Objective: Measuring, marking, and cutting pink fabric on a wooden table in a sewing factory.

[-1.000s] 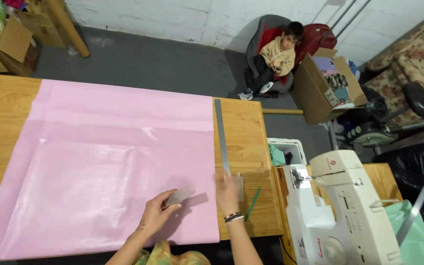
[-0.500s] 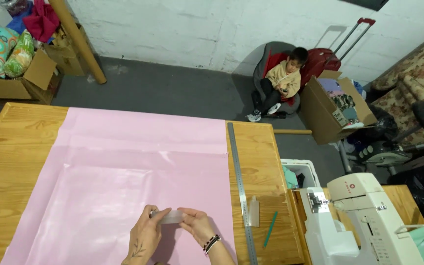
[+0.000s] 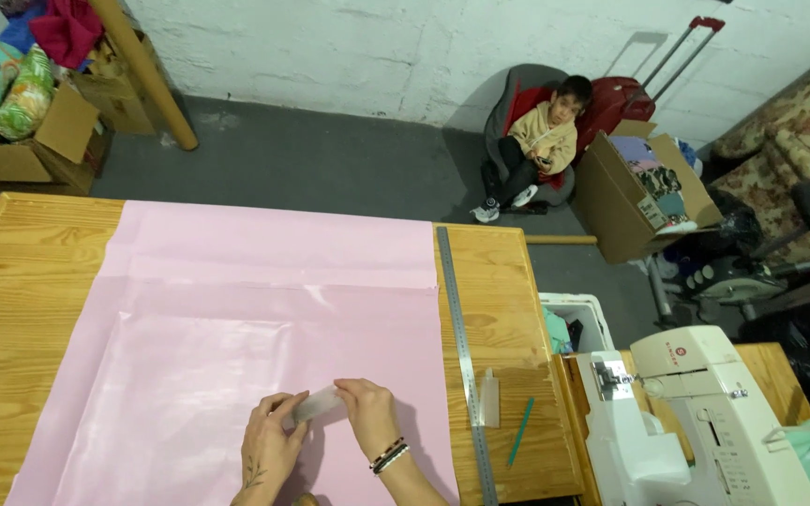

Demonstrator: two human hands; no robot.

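Note:
A pink sheet of fabric (image 3: 264, 328) lies spread flat over the wooden table (image 3: 21, 281). Near its front edge my left hand (image 3: 269, 442) and my right hand (image 3: 367, 417) together hold a small pale, flat clear piece (image 3: 316, 405) just above the fabric, fingers pinching its two ends. A beaded bracelet sits on my right wrist. A long metal ruler (image 3: 461, 347) lies along the fabric's right edge.
Right of the ruler lie a small clear plastic piece (image 3: 489, 398) and a teal pencil (image 3: 520, 431). A white sewing machine (image 3: 696, 422) stands at the right. A person (image 3: 541, 141) sits on the floor beyond the table beside a cardboard box (image 3: 639, 197).
My right hand came off the ruler and moved left onto the fabric. Both hands now hold the small pale piece. The view has tilted and shifted slightly.

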